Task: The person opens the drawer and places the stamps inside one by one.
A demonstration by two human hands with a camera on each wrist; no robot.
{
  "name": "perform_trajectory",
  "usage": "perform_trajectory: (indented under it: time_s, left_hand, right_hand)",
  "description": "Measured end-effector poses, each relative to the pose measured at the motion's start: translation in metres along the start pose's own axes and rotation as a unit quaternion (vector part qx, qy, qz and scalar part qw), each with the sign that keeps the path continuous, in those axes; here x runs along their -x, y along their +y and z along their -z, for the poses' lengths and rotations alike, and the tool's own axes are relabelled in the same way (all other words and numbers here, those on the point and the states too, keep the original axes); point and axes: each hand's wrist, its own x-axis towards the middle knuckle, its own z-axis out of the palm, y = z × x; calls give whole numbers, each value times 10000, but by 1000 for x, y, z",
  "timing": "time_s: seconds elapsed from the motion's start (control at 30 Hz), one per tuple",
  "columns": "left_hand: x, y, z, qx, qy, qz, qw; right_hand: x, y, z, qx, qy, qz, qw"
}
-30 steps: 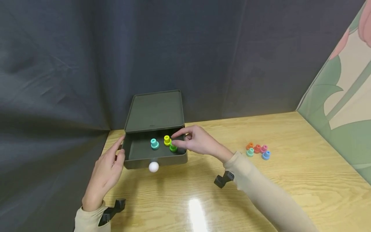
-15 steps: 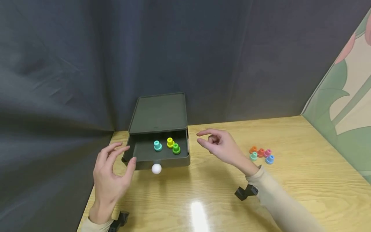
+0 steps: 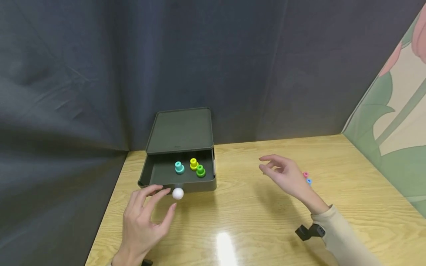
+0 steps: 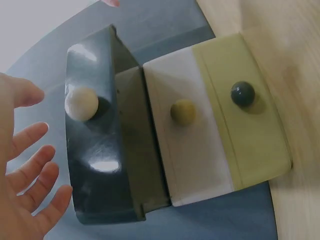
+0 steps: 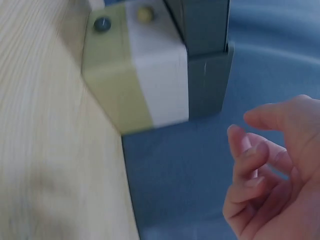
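Observation:
A small drawer unit (image 3: 179, 131) stands at the back left, its dark top drawer (image 3: 204, 186) pulled out. Inside the drawer sit three knobbed, peg-like pieces: turquoise (image 3: 179, 169), yellow (image 3: 193, 165) and green (image 3: 200, 171). Beside the drawer's white round knob (image 3: 178, 193) is my left hand (image 3: 143, 223), fingers and thumb spread apart; the left wrist view shows a gap between them and the knob (image 4: 81, 104). Over the table to the right hovers my right hand (image 3: 287, 177), fingers loosely bent, holding nothing. Behind it peek a pink piece (image 3: 306, 174) and a blue piece (image 3: 309, 181).
Two lower drawers, one white (image 4: 182, 150) with a yellowish knob and one yellow-green (image 4: 250, 145) with a dark knob, are pushed in. A dark curtain (image 3: 233, 74) hangs right behind the unit. The wooden table (image 3: 246, 221) reaches a patterned panel (image 3: 399, 129) at right.
My right hand has left the green piece in the drawer and moved right, covering part of the loose group. My left hand has come off the unit's left side toward the white knob.

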Motion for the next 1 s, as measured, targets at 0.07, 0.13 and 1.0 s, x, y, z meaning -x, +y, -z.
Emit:
perform_trajectory:
  time_s: [0.07,0.13,1.0]
  left_hand:
    - [2,2,-2,26,-89,-85,9999]
    - [4,2,-5,36,-193,-125,9997]
    - [9,3,-11,27,-471,175,9987]
  right_hand:
    - [3,12,7,174,45,-109,9998]
    - [7,25,14,243,73,-176,9995]
    - [40,119,53,1150,455,-753,9895]
